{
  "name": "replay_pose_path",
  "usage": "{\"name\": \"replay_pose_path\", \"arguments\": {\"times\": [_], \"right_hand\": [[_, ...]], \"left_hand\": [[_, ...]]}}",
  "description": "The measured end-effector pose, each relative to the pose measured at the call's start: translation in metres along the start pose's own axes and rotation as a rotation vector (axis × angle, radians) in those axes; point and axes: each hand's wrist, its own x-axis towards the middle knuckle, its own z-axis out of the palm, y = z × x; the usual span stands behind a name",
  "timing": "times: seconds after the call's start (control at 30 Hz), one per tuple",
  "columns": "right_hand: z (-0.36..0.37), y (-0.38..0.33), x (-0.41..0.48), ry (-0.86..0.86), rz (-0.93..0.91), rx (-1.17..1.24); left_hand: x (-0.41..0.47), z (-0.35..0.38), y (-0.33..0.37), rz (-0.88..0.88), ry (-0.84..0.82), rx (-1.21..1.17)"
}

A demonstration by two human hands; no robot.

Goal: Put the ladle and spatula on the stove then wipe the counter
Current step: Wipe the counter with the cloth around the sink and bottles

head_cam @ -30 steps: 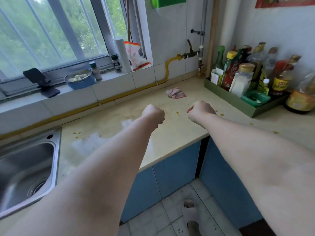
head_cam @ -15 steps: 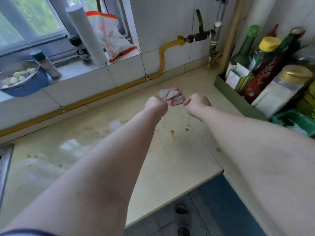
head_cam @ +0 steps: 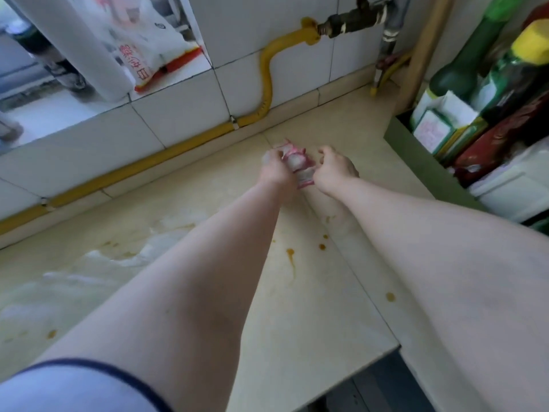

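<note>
A moment ago my fists hovered short of the cloth (head_cam: 297, 163); now both have reached it, near the yellow pipe (head_cam: 266, 84). My left hand (head_cam: 274, 169) grips the cloth; my right hand (head_cam: 334, 166) curls at its edge, probably pinching it, though blur hides that. Brown drips (head_cam: 290, 252) wait on the bench (head_cam: 312, 322) nearer me than the pipe, so wiping can start.

Gas hose (head_cam: 267, 81): yellow, ran along the wall base beyond the hands.
Green tray (head_cam: 416, 156): stood right of the hands, full of bottles.
Plastic bag (head_cam: 142, 46): sat on the sill, up and left of the hands.
</note>
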Motion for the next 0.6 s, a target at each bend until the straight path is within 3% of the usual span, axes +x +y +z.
{"name": "replay_pose_path", "arguments": {"times": [0.13, 0.2, 0.27, 0.43, 0.6], "right_hand": [[0.004, 0.005, 0.004, 0.026, 0.020, -0.008], [0.006, 0.005, 0.003, 0.047, 0.028, -0.010], [0.009, 0.002, 0.000, 0.050, 0.042, 0.012], [0.017, -0.027, -0.021, 0.037, -0.018, -0.019], [0.028, -0.067, -0.057, -0.065, -0.179, 0.009]], "left_hand": [[0.012, 0.009, -0.018, 0.000, 0.031, 0.266], [0.007, 0.000, -0.017, 0.003, 0.086, 0.286], [0.003, -0.011, -0.015, -0.002, 0.158, 0.153], [-0.024, -0.051, -0.018, 0.018, 0.274, -0.449], [-0.062, -0.091, -0.043, 0.081, 0.227, -0.605]]}}
